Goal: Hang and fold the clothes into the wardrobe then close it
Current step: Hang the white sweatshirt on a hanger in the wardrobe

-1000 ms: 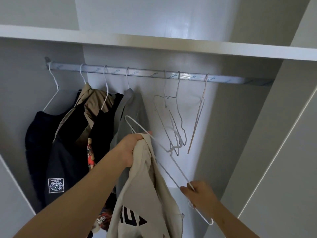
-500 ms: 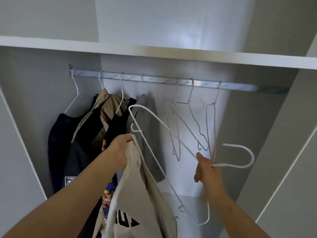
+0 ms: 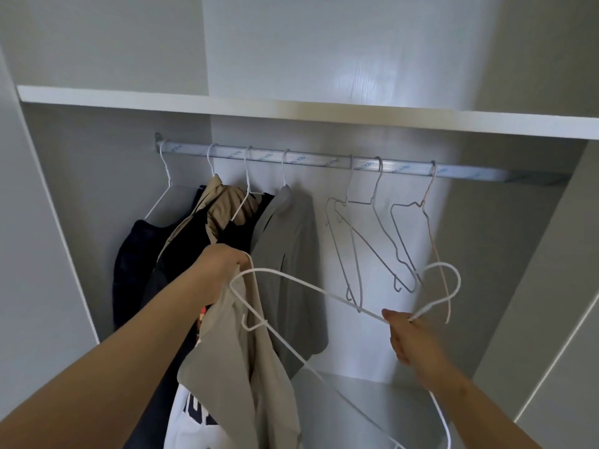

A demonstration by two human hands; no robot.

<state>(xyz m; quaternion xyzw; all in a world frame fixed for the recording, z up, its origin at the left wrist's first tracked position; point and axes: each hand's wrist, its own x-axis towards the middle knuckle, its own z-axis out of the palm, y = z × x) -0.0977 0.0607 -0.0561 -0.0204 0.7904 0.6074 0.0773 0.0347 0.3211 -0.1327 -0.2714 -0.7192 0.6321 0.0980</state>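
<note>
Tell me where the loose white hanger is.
Head view, centre: the white hanger is off the rail, gripped at its neck by the right hand, below the empty hangers.

Beige garment with dark lettering hangs limp, gripped at its top by the left hand. White wire hanger lies tilted, hook rightward, pinched at its neck by the right hand. Four hung clothes and three bare hangers occupy the wardrobe rail.

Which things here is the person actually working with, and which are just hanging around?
In use: left hand, beige printed garment, right hand, white wire hanger, silver wardrobe rail.
Idle: three empty wire hangers, hung grey shirt, hung dark garments.
</note>
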